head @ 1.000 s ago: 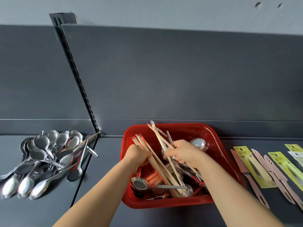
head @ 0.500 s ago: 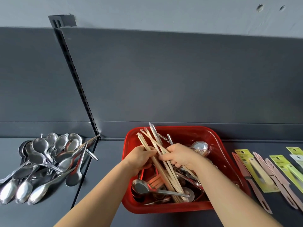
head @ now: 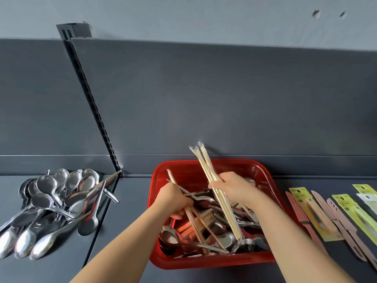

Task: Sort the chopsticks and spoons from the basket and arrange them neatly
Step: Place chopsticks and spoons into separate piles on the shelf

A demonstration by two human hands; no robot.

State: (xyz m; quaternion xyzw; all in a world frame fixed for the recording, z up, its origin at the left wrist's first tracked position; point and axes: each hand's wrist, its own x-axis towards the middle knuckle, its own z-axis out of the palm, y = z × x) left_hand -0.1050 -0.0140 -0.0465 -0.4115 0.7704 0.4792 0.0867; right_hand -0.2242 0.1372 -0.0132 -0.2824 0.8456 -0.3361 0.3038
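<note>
A red plastic basket (head: 263, 176) sits on the dark shelf, holding a tangle of metal spoons (head: 228, 241) and wooden chopsticks (head: 196, 223). My right hand (head: 234, 187) grips a bundle of pale wrapped chopsticks (head: 206, 162), tilted up and left with the tips above the basket's far rim. My left hand (head: 173, 198) is down inside the basket on the left, closed around a few chopsticks among the spoons. A pile of sorted metal spoons (head: 51, 203) lies on the shelf to the left.
A slotted upright (head: 95, 107) divides the dark back panel. A seam (head: 106, 203) runs across the shelf between the spoon pile and the basket. Packaged pink and yellow utensils (head: 334, 217) lie in a row on the right.
My right hand has lifted its chopstick bundle higher and more upright, apart from the left hand. The left hand has sunk deeper into the basket.
</note>
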